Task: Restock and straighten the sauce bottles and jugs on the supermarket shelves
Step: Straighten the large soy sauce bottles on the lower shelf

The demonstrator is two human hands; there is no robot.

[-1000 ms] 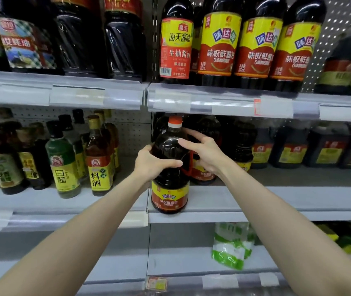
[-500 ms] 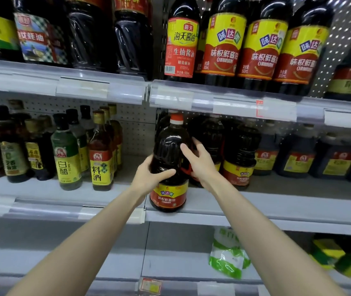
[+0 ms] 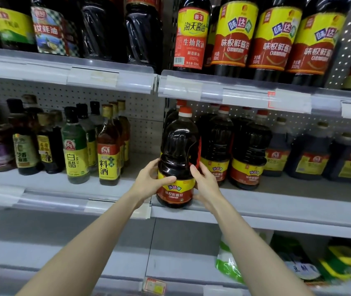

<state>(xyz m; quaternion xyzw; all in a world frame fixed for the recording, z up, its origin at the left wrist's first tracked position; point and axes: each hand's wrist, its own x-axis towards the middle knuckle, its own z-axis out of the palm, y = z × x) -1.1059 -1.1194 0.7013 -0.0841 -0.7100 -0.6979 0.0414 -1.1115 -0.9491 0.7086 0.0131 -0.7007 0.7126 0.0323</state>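
The middle shelf (image 3: 287, 212) runs under my fingers and looks mostly stocked to me: matching jugs (image 3: 249, 154) stand just right of my right fingers, and small bottles (image 3: 76, 146) well left of my left ones. One job is left here, I judge: seating the soy sauce jug (image 3: 178, 146), which stands at the shelf's front lip between my palms. Both arms reach forward. My left hand (image 3: 149, 184) wraps the jug's lower body with the thumb across the label, and my right hand (image 3: 207, 186) clasps the opposite side.
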